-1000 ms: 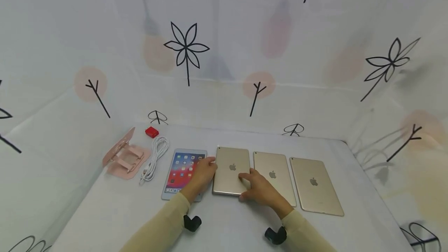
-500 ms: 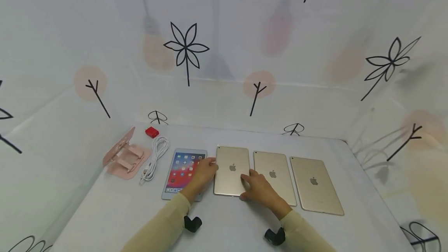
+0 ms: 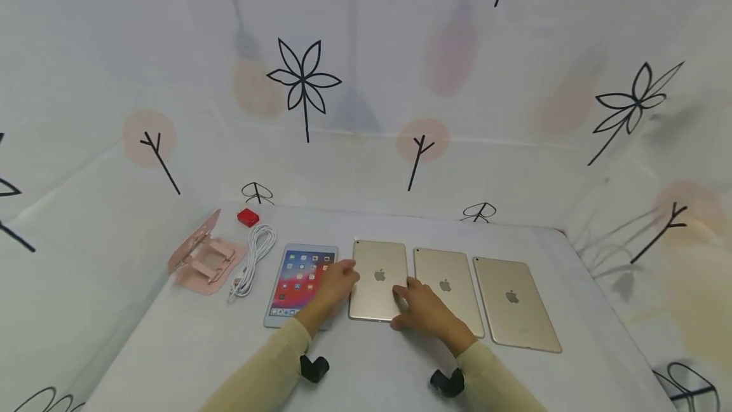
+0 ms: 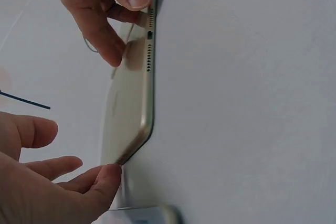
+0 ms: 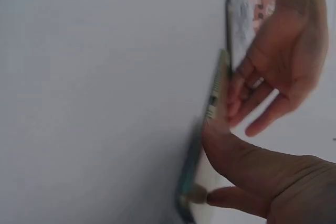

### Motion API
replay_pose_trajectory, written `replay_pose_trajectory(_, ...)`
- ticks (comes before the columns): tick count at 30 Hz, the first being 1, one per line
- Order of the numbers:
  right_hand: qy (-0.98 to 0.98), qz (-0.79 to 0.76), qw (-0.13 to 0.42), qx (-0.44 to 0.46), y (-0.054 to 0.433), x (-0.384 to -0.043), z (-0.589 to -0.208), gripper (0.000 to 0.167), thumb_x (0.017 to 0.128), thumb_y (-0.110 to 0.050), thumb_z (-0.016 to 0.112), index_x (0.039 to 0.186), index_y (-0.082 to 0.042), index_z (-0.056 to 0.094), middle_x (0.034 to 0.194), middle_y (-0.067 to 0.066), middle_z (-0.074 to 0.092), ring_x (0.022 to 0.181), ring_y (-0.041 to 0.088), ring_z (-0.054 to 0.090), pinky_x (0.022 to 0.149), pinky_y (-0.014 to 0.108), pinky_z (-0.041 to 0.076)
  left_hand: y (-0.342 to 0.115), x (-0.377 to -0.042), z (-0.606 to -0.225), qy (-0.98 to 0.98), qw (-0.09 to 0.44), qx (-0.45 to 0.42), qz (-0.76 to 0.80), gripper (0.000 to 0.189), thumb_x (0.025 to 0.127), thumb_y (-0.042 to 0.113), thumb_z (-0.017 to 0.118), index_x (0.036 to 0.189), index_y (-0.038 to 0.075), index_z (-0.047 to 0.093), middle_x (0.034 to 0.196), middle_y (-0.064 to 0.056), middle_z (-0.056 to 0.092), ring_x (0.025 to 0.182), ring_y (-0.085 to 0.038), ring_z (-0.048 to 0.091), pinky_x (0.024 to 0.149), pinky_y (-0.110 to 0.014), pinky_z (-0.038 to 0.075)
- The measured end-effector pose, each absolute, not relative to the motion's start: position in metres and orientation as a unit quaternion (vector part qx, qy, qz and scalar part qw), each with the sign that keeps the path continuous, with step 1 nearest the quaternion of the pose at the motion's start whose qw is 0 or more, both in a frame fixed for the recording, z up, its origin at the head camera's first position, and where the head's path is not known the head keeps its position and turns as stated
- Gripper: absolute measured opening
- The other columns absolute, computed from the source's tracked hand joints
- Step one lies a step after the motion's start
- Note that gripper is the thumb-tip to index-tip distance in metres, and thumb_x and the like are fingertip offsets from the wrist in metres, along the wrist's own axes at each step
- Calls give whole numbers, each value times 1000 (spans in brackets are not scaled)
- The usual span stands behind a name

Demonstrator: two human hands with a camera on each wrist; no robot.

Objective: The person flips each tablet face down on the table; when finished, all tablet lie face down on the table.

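In the head view a gold tablet (image 3: 379,297) lies face down at the middle of the table. My left hand (image 3: 334,285) touches its left edge with the fingertips; the left wrist view shows the other fingers (image 4: 55,166) of this hand spread and relaxed. My right hand (image 3: 426,310) grips the lower right corner, thumb at the bottom edge and index finger bent over the back. Left of this tablet lies a white-framed tablet (image 3: 294,285) with its screen lit, partly covered by my left hand. A second gold tablet (image 3: 448,272) lies close to my right hand.
Another gold tablet (image 3: 515,304) lies face down farther right. On the left are a pink folding stand (image 3: 208,262), a coiled white cable (image 3: 255,253) and a small red block (image 3: 248,217). A printed white cloth wall (image 3: 366,164) stands behind the white table (image 3: 377,374).
The middle tablet has turned very slightly, and its near edge has settled lower. My left fingertips have shifted a little to the right; my right hand has barely moved.
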State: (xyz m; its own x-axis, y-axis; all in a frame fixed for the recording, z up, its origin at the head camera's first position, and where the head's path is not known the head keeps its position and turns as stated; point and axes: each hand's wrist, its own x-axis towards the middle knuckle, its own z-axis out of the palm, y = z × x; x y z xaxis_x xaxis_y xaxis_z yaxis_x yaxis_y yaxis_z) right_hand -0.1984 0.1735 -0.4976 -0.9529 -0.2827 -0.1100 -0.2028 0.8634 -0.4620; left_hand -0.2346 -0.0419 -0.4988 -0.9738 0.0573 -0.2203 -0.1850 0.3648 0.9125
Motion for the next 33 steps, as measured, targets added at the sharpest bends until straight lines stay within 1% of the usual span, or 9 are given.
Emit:
replay_pose_trajectory(5, 929, -340, 89, -120, 165, -212, -490, 79, 84, -33, 83, 151, -9, 49, 154, 24, 44, 136, 50, 46, 107, 66, 42, -73, -238, -484, 816, 107, -28, 567, 54, 99, 25, 60, 150, 11, 50, 144, -20, 56, 125, -38, 59, 101, -52, 52)
replay_pose_trajectory(8, 863, -477, 125, -108, 150, -221, -490, 81, 89, -31, 79, 157, -13, 39, 157, 21, 42, 139, 45, 46, 109, 64, 41, -104, -242, -477, 825, 96, -48, 555, 57, 99, 29, 58, 153, 15, 47, 148, -17, 53, 130, -38, 55, 104, -56, 48)
replay_pose_trajectory(11, 776, -598, 184, -86, 127, -227, -491, 82, 91, -30, 76, 159, -14, 34, 159, 21, 39, 135, 42, 50, 109, 61, 44, -131, -243, -472, 832, 85, -77, 542, 57, 100, 27, 55, 154, 14, 44, 150, -19, 50, 135, -39, 50, 109, -60, 43)
replay_pose_trajectory(14, 704, -669, 233, -54, 105, -230, -492, 84, 92, -30, 76, 160, -13, 30, 161, 21, 34, 134, 40, 51, 110, 55, 45, -151, -242, -473, 835, 82, -100, 536, 56, 101, 24, 53, 154, 10, 42, 154, -24, 44, 140, -43, 44, 113, -61, 39)
replay_pose_trajectory(16, 672, -696, 249, -35, 93, -231, -493, 82, 94, -27, 73, 161, -12, 28, 162, 21, 31, 136, 40, 49, 111, 52, 45, -160, -241, -477, 836, 86, -111, 531, 56, 101, 23, 53, 154, 10, 42, 156, -27, 40, 143, -45, 40, 114, -61, 37)
replay_pose_trajectory(20, 644, -720, 258, -20, 78, -232, -496, 77, 99, -25, 66, 161, -8, 23, 163, 23, 27, 141, 44, 42, 109, 54, 47, -166, -238, -489, 834, 97, -121, 529, 55, 102, 24, 54, 154, 11, 43, 156, -28, 38, 141, -45, 41, 114, -62, 37)
replay_pose_trajectory(23, 618, -739, 267, -10, 71, -232, -498, 80, 99, -26, 65, 161, -7, 19, 163, 24, 27, 144, 46, 38, 108, 58, 45, -165, -235, -492, 840, 101, -122, 518, 55, 103, 26, 54, 155, 12, 43, 156, -27, 40, 139, -44, 44, 113, -63, 37)
replay_pose_trajectory(29, 600, -754, 267, -6, 61, -233, -502, 84, 99, -24, 63, 163, -8, 11, 163, 25, 26, 144, 48, 36, 105, 63, 46, -165, -228, -492, 852, 107, -76, 507, 59, 100, 26, 58, 155, 12, 43, 159, -26, 37, 148, -47, 31, 118, -65, 26)
replay_pose_trajectory(33, 602, -756, 257, -6, 56, -232, -503, 82, 100, -21, 59, 163, -9, 8, 162, 27, 24, 142, 49, 39, 102, 64, 48, -169, -224, -493, 856, 120, -62, 499, 62, 99, 29, 60, 156, 14, 41, 160, -25, 36, 148, -48, 30, 116, -68, 27)
